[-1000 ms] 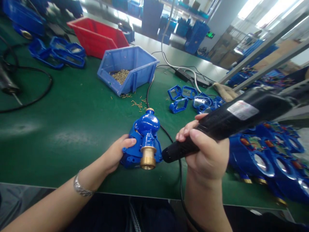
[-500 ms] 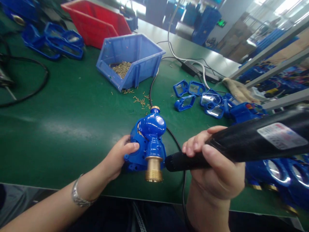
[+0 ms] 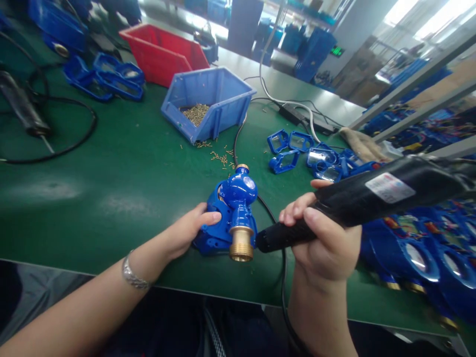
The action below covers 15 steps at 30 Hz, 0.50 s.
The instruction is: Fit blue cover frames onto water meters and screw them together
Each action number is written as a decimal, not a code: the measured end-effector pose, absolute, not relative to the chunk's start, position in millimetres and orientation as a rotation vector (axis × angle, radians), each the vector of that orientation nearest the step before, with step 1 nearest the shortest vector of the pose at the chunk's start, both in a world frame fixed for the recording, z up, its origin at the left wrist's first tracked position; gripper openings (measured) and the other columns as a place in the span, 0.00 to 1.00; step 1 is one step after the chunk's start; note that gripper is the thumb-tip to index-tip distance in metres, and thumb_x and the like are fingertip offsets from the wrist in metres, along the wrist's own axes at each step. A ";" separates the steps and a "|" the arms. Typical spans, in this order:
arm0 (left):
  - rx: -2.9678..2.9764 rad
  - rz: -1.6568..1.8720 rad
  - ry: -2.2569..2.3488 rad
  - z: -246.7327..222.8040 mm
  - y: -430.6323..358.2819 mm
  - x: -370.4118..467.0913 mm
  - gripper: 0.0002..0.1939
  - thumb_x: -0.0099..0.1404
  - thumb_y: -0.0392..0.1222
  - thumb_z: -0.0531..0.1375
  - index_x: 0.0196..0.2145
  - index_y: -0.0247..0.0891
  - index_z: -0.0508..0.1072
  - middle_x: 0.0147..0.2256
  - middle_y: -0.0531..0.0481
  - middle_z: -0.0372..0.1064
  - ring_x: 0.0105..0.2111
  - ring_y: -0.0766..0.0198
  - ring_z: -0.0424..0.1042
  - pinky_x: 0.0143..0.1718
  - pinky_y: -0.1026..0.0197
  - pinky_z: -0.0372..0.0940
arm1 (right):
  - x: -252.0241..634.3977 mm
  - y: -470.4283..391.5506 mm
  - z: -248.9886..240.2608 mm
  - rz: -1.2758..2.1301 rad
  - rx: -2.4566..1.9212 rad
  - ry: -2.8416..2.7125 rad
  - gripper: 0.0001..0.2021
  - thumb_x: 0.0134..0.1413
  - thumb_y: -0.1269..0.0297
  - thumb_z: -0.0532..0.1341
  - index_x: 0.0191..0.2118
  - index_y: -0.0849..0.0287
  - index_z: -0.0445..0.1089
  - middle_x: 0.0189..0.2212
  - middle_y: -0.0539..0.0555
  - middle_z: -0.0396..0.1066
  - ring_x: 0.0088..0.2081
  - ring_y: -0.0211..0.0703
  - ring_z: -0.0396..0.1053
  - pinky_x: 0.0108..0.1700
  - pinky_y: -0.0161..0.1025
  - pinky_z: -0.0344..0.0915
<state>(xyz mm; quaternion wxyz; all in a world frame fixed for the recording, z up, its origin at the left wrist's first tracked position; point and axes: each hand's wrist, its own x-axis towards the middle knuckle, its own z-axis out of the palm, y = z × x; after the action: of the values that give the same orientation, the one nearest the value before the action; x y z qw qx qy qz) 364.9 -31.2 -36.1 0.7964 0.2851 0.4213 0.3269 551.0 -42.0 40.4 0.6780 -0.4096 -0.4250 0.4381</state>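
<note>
A blue water meter (image 3: 241,193) with brass threaded ends lies on the green table in front of me. My left hand (image 3: 197,225) grips its blue housing from the left, thumb on top and the other fingers mostly hidden. In my right hand (image 3: 323,238) is a black electric screwdriver (image 3: 357,198), with fingers and thumb wrapped round its front part. The screwdriver points left, and its nose is right at the meter's right side. Whether the bit sits in a screw there is hidden.
Beyond the meter stands a blue bin (image 3: 219,106) of small brass screws, with loose screws (image 3: 221,157) spilled before it. A red bin (image 3: 163,57) is behind. Blue frames (image 3: 286,148) and several more meters (image 3: 405,253) lie to the right. Another screwdriver (image 3: 24,106) lies far left.
The view has shifted, so the bins sit lower and further right. Both hands keep their grips, and the screwdriver's nose stays at the meter's right side.
</note>
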 end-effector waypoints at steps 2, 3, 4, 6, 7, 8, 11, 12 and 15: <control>0.607 0.651 0.891 -35.9 -28.8 361.3 0.30 0.48 0.48 0.66 0.47 0.32 0.68 0.43 0.38 0.73 0.42 0.48 0.72 0.46 0.48 0.64 | 553.8 -39.9 49.8 1.032 -0.911 -0.990 0.18 0.36 0.75 0.61 0.40 0.56 0.67 0.18 0.45 0.68 0.19 0.38 0.65 0.23 0.38 0.63; 0.603 0.645 0.879 -35.9 -27.8 360.3 0.30 0.47 0.48 0.66 0.47 0.31 0.68 0.42 0.38 0.74 0.42 0.47 0.73 0.47 0.48 0.63 | 556.3 -39.4 58.3 1.044 -0.907 -1.002 0.18 0.36 0.75 0.61 0.39 0.56 0.68 0.19 0.45 0.68 0.19 0.38 0.65 0.24 0.38 0.64; 0.600 0.643 0.868 -35.9 -27.2 359.9 0.30 0.47 0.48 0.66 0.46 0.31 0.69 0.42 0.38 0.74 0.42 0.47 0.73 0.47 0.48 0.63 | 559.6 -39.7 68.9 1.035 -0.902 -1.014 0.18 0.37 0.75 0.61 0.39 0.56 0.69 0.19 0.46 0.68 0.20 0.38 0.65 0.25 0.38 0.64; 0.600 0.649 0.853 -36.3 -26.6 360.3 0.29 0.47 0.47 0.66 0.45 0.30 0.70 0.40 0.37 0.75 0.41 0.47 0.73 0.47 0.48 0.63 | 567.9 -42.7 92.1 0.954 -0.865 -1.066 0.16 0.38 0.74 0.62 0.39 0.56 0.71 0.20 0.47 0.69 0.20 0.38 0.65 0.25 0.38 0.64; 0.600 0.654 0.855 -36.5 -26.6 360.6 0.28 0.47 0.47 0.66 0.44 0.30 0.70 0.39 0.38 0.75 0.41 0.47 0.73 0.47 0.48 0.63 | 572.1 -45.5 102.3 0.908 -0.858 -1.107 0.16 0.39 0.74 0.63 0.38 0.56 0.71 0.20 0.48 0.70 0.19 0.38 0.65 0.24 0.38 0.64; 0.599 0.656 0.859 -36.5 -26.8 360.8 0.27 0.47 0.47 0.66 0.44 0.30 0.70 0.39 0.38 0.75 0.41 0.47 0.73 0.47 0.48 0.63 | 575.5 -48.9 109.8 0.890 -0.871 -1.163 0.16 0.39 0.73 0.64 0.39 0.57 0.72 0.22 0.50 0.72 0.19 0.39 0.66 0.23 0.38 0.65; 0.589 0.661 0.826 -35.3 -28.5 359.4 0.28 0.50 0.48 0.66 0.46 0.31 0.69 0.41 0.38 0.75 0.43 0.49 0.73 0.47 0.49 0.63 | 576.2 -60.5 110.7 1.076 -0.965 -1.434 0.19 0.40 0.72 0.66 0.43 0.55 0.70 0.29 0.55 0.75 0.19 0.43 0.69 0.20 0.39 0.65; 0.585 0.659 0.795 -34.6 -29.4 358.4 0.28 0.50 0.48 0.65 0.47 0.32 0.69 0.42 0.39 0.75 0.44 0.49 0.73 0.48 0.49 0.63 | 572.7 -64.1 104.4 1.176 -1.016 -1.529 0.20 0.41 0.74 0.65 0.45 0.55 0.69 0.28 0.55 0.75 0.20 0.43 0.69 0.20 0.39 0.65; 0.590 0.673 0.731 -33.1 -32.2 356.5 0.25 0.51 0.49 0.65 0.45 0.33 0.71 0.42 0.40 0.75 0.44 0.50 0.72 0.48 0.50 0.63 | 555.5 -72.8 77.3 1.347 -1.134 -1.764 0.21 0.40 0.78 0.61 0.45 0.58 0.68 0.22 0.50 0.72 0.22 0.42 0.69 0.22 0.36 0.66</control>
<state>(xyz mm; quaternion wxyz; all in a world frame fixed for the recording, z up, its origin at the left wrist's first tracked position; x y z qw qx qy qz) 356.5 -32.2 -33.1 0.8376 0.2789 0.3456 0.3182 555.5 -72.8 77.3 0.3187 -0.4313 -0.6709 0.5122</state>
